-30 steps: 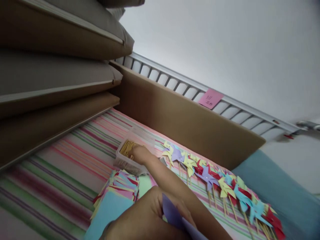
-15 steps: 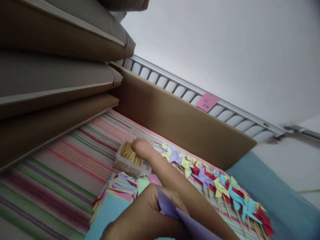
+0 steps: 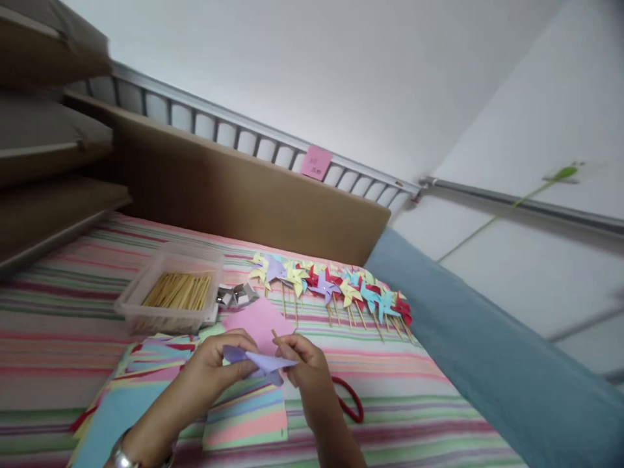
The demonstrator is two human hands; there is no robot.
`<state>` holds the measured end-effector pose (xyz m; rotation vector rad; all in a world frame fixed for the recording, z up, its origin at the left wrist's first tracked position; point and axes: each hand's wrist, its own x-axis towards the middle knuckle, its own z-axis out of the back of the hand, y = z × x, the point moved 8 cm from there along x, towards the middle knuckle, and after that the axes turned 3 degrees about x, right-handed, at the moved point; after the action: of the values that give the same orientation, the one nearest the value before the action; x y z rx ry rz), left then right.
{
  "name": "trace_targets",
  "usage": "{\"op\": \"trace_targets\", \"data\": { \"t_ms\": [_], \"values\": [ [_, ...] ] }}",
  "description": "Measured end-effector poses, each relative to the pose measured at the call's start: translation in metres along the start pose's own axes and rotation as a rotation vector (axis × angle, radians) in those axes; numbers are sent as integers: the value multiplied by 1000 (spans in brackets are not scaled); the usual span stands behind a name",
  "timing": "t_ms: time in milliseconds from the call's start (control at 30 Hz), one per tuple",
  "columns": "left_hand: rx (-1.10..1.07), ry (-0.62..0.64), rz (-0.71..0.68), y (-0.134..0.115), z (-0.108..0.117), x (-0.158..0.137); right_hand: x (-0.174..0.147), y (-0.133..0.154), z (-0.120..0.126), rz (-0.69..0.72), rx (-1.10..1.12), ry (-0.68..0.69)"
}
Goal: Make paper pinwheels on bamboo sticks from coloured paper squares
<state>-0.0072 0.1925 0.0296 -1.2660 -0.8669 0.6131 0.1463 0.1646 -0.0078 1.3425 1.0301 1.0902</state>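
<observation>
Right hand (image 3: 308,367) is out of the plastic stick box (image 3: 163,318), now pinching a wooden stick (image 3: 276,337), tilted up-left, at the right edge of the purple paper pinwheel (image 3: 266,363) clamped in the left hand (image 3: 225,359).

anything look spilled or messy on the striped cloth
Nothing looks spilled: the sticks lie inside the box. The untidy part is the paper stack by the left hand: its sheets fan out unevenly, and a red corner pokes from its outer side. Otherwise nothing stands out.
</observation>
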Motion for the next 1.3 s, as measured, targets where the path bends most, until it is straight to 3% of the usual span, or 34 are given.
{"op": "trace_targets", "data": {
  "t_ms": [133,400,633,1300],
  "values": [
    [69,53,61,22,-26,9,-6,-9,17,-12,54,-9],
    [165,62,-66,21,-51,17,-12,-7,32,-125,221,-31],
    [212,3,-164,14,-41,13,-14,-9,30,-147,303,-34],
    [274,-174,-229,6,-17,7,-9,-3,18,-4,149,-38]
  ]
}}
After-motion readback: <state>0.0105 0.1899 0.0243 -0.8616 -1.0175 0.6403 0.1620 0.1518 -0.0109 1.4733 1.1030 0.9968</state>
